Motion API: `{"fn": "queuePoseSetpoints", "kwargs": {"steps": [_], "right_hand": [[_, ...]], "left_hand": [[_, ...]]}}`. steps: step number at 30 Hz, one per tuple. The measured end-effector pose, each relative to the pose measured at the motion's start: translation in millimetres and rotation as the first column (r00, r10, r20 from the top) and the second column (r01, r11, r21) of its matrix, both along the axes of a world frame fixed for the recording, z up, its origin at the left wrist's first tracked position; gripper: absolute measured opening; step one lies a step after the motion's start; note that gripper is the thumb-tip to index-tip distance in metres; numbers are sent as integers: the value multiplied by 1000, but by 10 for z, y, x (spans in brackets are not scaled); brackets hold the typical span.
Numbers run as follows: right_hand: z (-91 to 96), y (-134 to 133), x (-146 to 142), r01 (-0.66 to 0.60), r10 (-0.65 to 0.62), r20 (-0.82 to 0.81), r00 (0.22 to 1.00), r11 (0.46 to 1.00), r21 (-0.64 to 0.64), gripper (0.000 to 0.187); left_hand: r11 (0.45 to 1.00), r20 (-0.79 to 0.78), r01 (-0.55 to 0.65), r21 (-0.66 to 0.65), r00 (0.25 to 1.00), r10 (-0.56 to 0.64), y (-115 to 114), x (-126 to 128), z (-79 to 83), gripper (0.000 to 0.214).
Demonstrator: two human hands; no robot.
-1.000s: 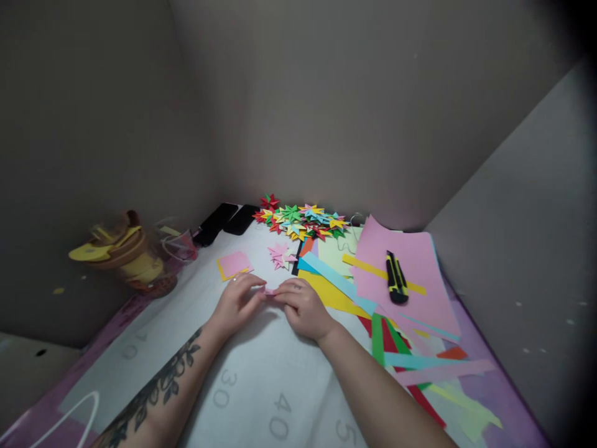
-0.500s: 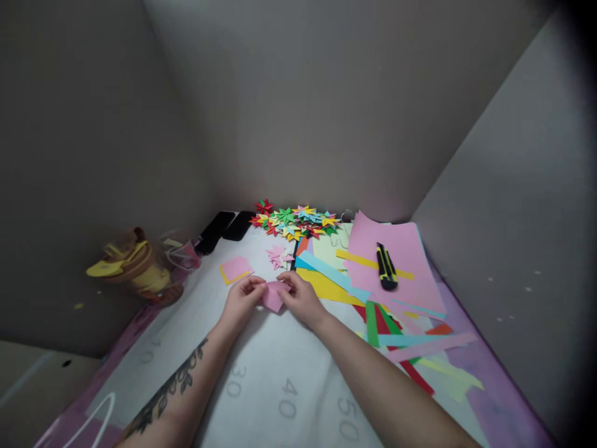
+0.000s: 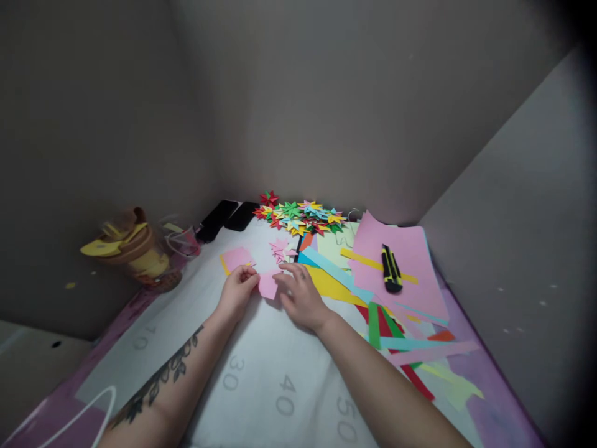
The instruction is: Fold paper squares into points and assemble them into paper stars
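A small piece of pink paper point(image 3: 267, 285) is held just above the white sheet by my left hand point(image 3: 240, 289), whose thumb and fingers pinch its left edge. My right hand point(image 3: 301, 295) is at the paper's right side with fingers apart and slightly curled; its thumb is separated from the fingers. Beyond my left hand lies a stack of pink and yellow paper squares point(image 3: 236, 258). Several folded pink paper pieces point(image 3: 282, 249) rest just past my right fingertips.
Behind are many-coloured folded paper stars point(image 3: 301, 214) and two black phones point(image 3: 241, 216). To the right, a utility knife point(image 3: 390, 269) lies on pink sheets point(image 3: 420, 267), near loose paper strips point(image 3: 396, 342). A terracotta pot point(image 3: 147, 252) stands at the left.
My right hand has let go of the pink paper and its fingers have spread. My left hand keeps its pinch. The view has shifted slightly.
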State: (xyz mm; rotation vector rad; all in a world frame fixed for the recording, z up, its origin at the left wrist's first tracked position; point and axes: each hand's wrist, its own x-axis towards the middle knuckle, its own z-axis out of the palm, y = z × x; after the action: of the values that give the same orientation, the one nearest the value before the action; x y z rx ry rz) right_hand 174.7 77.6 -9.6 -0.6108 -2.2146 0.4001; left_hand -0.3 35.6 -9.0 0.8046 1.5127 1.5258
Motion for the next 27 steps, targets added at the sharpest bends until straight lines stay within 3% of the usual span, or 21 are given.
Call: {"fn": "queuePoseSetpoints", "kwargs": {"steps": [6,11,21,27], "right_hand": [[28,-55,-92,24,-56,147,987,978,209,15],[5,27,-60,70,-100,164,981,981,182,10],[9,20,-96,29,-54,190,980,991,132,11],[23,26,-84,29,-56,149,987,984,176,12]], "left_hand": [[1000,91,18,-23,996,-16,-50,107,64,24],[984,238,145,-104,964,-117,-84,115,144,31],[966,324,222,-134,931,-169,-144,168,184,33],[952,385,278,-129,899,-210,-175,146,190,31]]}}
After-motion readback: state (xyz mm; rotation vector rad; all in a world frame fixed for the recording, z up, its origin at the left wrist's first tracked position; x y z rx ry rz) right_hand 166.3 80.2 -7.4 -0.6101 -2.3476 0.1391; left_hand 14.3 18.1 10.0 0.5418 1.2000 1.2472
